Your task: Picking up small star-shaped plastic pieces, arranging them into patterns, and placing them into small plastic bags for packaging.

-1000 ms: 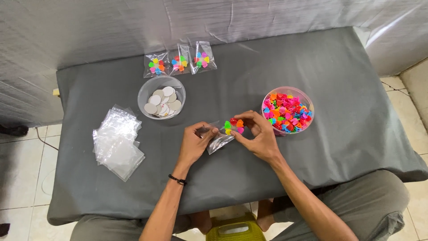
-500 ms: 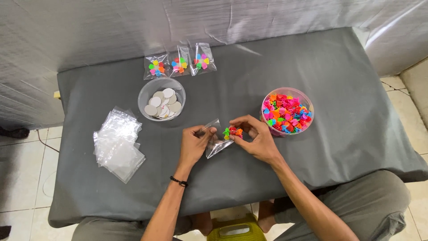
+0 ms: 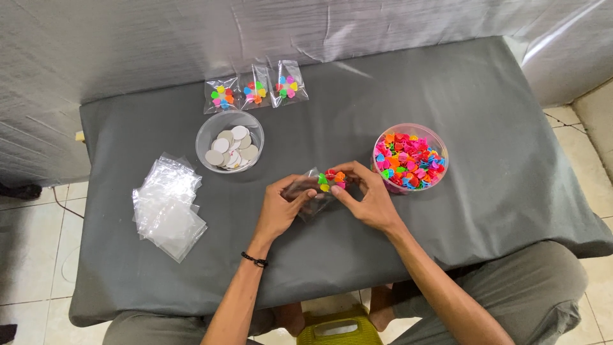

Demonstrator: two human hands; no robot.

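A small clear bag (image 3: 306, 195) is pinched open by the left hand (image 3: 281, 207) at table centre, so that colourful clips (image 3: 332, 179), gripped by the right hand (image 3: 367, 201), can enter. The clip tub (image 3: 410, 156) is kept at two o'clock, within reach.

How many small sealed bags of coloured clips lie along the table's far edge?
3: the left bag, the middle bag and the right bag, in a row behind the clear bowl of white discs.

A table (image 3: 485, 96) covered with a grey cloth is seen. On it are laid three small filled bags (image 3: 255, 93) at the far edge, a clear bowl of white discs (image 3: 230, 148), a tub of colourful clips (image 3: 410, 158) and a pile of empty clear bags (image 3: 167, 204).
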